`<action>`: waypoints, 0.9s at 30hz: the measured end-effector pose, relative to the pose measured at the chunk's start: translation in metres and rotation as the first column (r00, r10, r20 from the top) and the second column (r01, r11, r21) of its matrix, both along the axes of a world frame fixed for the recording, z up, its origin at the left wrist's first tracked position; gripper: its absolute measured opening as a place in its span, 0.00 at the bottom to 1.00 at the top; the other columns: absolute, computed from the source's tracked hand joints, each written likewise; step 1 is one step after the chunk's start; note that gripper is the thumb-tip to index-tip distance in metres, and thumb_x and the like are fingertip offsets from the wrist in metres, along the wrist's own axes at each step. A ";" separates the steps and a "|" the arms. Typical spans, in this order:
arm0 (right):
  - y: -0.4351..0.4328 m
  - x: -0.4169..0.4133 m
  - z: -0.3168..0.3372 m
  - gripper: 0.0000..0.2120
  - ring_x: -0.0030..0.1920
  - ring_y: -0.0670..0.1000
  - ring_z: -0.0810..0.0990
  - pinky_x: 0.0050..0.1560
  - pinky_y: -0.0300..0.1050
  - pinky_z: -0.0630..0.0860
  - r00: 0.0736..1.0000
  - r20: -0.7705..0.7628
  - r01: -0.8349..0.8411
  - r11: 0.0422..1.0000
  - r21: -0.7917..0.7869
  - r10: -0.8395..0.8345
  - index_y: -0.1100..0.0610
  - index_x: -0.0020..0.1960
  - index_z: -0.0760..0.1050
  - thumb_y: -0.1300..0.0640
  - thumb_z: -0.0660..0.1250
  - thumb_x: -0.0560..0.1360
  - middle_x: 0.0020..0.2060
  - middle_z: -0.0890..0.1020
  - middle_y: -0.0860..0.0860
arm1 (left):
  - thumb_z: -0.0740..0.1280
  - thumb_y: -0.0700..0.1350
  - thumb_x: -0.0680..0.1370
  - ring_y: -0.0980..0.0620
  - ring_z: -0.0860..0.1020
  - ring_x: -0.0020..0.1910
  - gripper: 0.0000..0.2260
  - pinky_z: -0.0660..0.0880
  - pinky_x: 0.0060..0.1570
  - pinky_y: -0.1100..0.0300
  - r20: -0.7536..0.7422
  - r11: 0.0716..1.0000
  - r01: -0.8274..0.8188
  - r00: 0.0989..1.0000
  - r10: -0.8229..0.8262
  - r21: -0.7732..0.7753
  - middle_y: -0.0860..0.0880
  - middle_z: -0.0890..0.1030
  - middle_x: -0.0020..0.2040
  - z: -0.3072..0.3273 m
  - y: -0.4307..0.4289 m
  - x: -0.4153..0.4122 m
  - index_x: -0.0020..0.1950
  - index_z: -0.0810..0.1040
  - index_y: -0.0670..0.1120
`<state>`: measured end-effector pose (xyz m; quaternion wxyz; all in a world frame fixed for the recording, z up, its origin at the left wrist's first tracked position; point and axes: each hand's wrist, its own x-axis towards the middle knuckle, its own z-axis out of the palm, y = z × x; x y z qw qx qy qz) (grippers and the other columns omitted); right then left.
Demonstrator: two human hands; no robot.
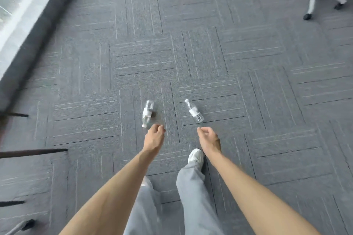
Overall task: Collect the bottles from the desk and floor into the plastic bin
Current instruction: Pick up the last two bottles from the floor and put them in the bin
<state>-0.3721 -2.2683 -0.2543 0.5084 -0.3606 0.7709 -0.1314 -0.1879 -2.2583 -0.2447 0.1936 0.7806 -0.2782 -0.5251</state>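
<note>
Carpet (210, 44) | left bottle (147, 113), right bottle (193, 110) lying | left hand (155, 136), right hand (209, 138) empty

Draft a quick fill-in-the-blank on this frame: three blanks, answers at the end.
1. The left bottle and the right bottle both lie on the grey ___.
2. The left hand and the right hand reach toward them and hold ___.
3. The right bottle's cap points ___ from the hands.
Missing words: carpet; nothing; away.
</note>
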 end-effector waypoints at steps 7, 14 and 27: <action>-0.090 -0.015 -0.198 0.23 0.60 0.55 0.77 0.59 0.48 0.73 0.990 -0.115 -0.083 0.996 0.018 0.084 0.56 0.70 0.67 0.46 0.63 0.79 0.62 0.77 0.52 | 0.56 0.46 0.80 0.46 0.79 0.54 0.09 0.75 0.59 0.46 -0.011 0.997 0.008 1.000 -0.007 0.074 0.48 0.83 0.53 -0.200 -0.083 -0.022 0.52 0.76 0.51; -0.150 -0.003 -0.412 0.30 0.65 0.59 0.71 0.62 0.52 0.70 0.954 -0.241 -0.171 0.984 0.044 0.176 0.57 0.71 0.67 0.45 0.69 0.75 0.64 0.74 0.58 | 0.56 0.48 0.81 0.47 0.79 0.54 0.09 0.75 0.60 0.46 0.002 0.995 -0.055 0.998 0.055 0.086 0.49 0.82 0.54 -0.389 -0.115 -0.007 0.54 0.75 0.50; -0.183 -0.013 -0.574 0.46 0.71 0.64 0.67 0.69 0.63 0.66 0.757 -0.524 -0.400 0.911 0.101 0.391 0.54 0.78 0.52 0.45 0.74 0.70 0.72 0.66 0.63 | 0.55 0.46 0.83 0.55 0.75 0.41 0.12 0.72 0.39 0.61 0.007 0.990 -0.018 1.000 0.018 0.142 0.52 0.79 0.47 -0.533 -0.103 0.015 0.61 0.74 0.45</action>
